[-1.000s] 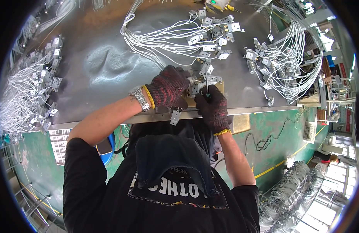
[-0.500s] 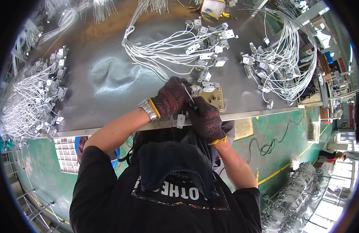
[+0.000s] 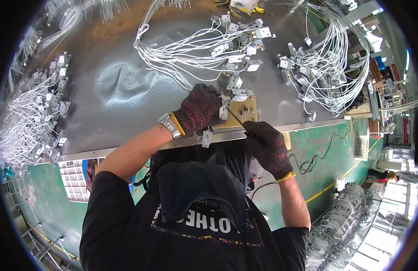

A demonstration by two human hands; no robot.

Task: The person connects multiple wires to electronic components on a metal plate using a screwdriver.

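My left hand (image 3: 199, 107), in a dark red and black knitted glove, is closed on a small silver metal bracket (image 3: 224, 111) near the table's front edge. Lower and to the right, my right hand (image 3: 268, 147), gloved alike, grips a screwdriver (image 3: 236, 118); its thin shaft slants up-left to the bracket, and its handle is mostly hidden in the glove. Whether the tip touches a screw is too small to tell. Beside the bracket lies a brass-coloured plate (image 3: 248, 106) with short pegs. Another bracket (image 3: 207, 137) hangs at the table edge below my left hand.
On the grey metal table (image 3: 127, 131), white wires with metal brackets (image 3: 233, 58) fan out beyond my hands. More wire bundles lie at the left (image 3: 32, 108) and right (image 3: 326, 77). A yellow and white object (image 3: 242, 6) sits at the back. A black cable (image 3: 310, 163) crosses the green floor.
My right hand has moved right and down, away from my left hand, and the screwdriver shaft now points at the bracket. My left hand stays about where it was.
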